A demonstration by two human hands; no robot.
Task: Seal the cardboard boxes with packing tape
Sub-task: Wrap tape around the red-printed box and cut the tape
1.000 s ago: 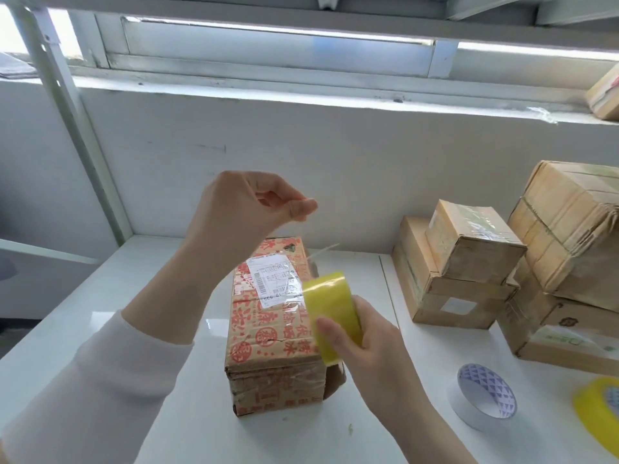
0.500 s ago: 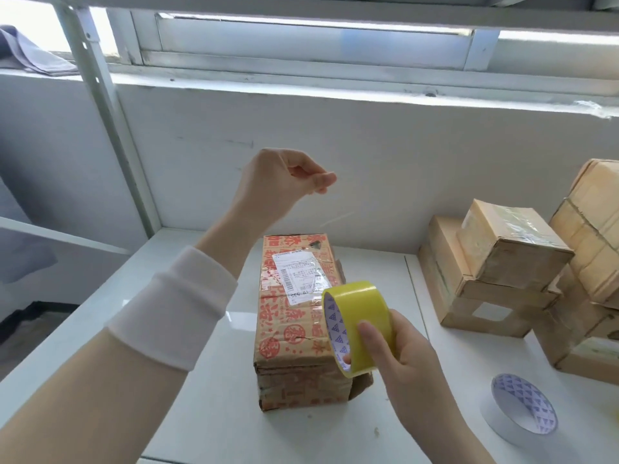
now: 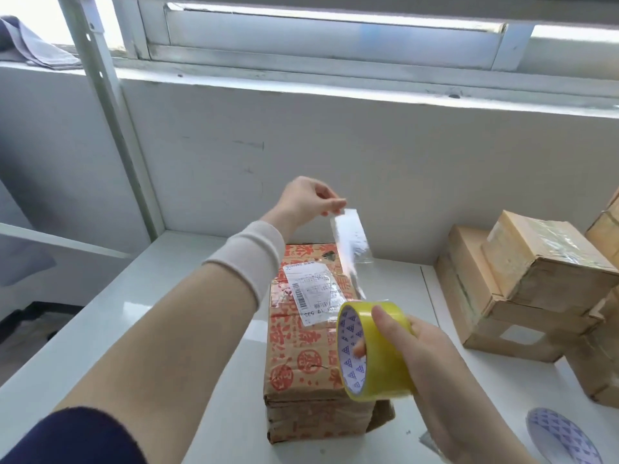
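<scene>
While the left hand is up in the middle of the frame, its thumb and forefinger are pressed together, pinching the free end of a clear tape strip. The other fingers are curled in behind them. That strip runs down and slightly right from the pinch to the yellow tape roll, and it looks glossy and a bit twisted on the way, catching the light.

The roll sits lower centre-right, held in the air by the right hand. The thumb is clamped across the outer yellow face and at least one fingertip is hooked inside the patterned core, so the grip is firm. How the rest of those fingers lie I can't tell, since they're behind the roll.

Right under all this, in the lower middle, is the cardboard box with red print all over it. It lies flat on the white table, long side pointing away from the camera, with a white shipping label on its far half. The strip hangs above the box's right edge and isn't touching it as far as I can see.

Over at the right edge of the frame there's a stack of plain taped boxes, well apart from the printed one. A second roll with the same patterned core lies flat in the bottom right corner. A grey cloth sits on the sill in the upper left.
</scene>
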